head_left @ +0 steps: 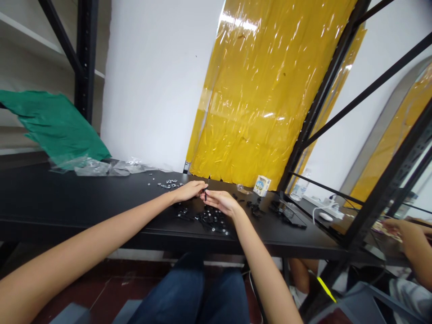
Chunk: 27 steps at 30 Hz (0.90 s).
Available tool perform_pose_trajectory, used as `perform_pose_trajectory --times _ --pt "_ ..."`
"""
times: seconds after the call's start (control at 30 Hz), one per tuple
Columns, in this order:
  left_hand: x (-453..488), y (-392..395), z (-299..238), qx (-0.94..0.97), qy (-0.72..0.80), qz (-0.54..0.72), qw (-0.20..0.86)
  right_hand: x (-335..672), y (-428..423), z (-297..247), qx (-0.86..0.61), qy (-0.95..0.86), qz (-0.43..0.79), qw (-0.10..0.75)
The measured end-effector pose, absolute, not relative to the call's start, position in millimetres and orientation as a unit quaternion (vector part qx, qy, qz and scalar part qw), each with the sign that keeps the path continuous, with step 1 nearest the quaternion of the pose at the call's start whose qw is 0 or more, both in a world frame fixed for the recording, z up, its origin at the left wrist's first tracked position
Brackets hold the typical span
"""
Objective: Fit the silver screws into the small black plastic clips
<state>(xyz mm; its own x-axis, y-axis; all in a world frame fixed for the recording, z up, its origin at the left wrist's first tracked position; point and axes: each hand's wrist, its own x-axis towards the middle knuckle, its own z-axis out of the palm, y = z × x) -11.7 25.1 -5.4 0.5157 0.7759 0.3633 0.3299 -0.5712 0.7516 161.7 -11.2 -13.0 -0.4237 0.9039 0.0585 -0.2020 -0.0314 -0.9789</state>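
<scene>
1. Since the slim black part [205, 195] looks light and stiff, it is best taken by its ends, above the black table [84, 198].
2. It is pinched by the nearly closed right hand [220, 202]; the half-curled left hand [189, 191] is beside it, its hold unclear.

One head-worn view looks forward and down past blue denim jeans [189, 292], close over the bare left hand [189, 191] and right hand [219, 202] at the black worktop [84, 202].

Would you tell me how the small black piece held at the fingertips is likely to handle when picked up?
The small black piece looks stiff, since it stands straight at the right hand without bending. Being so small, it is probably light, and its slim shape may well roll if dropped on the black table.
</scene>
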Motion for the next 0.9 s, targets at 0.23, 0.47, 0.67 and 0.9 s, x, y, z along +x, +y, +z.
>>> perform_pose_trajectory --times 0.23,0.47,0.67,0.9 --pt "-12 13 4 0.848 0.320 0.346 0.242 162 -13 -13 -0.321 -0.548 0.643 0.428" --pt "-15 15 2 0.815 0.402 0.354 0.218 163 -11 -13 -0.316 -0.547 0.646 0.428" --pt "-14 20 -1 0.818 0.357 0.366 0.263 162 -12 -13 -0.319 -0.548 0.645 0.428" --pt "-14 17 2 0.846 0.329 0.362 0.211 163 -12 -13 -0.319 -0.552 0.643 0.424"
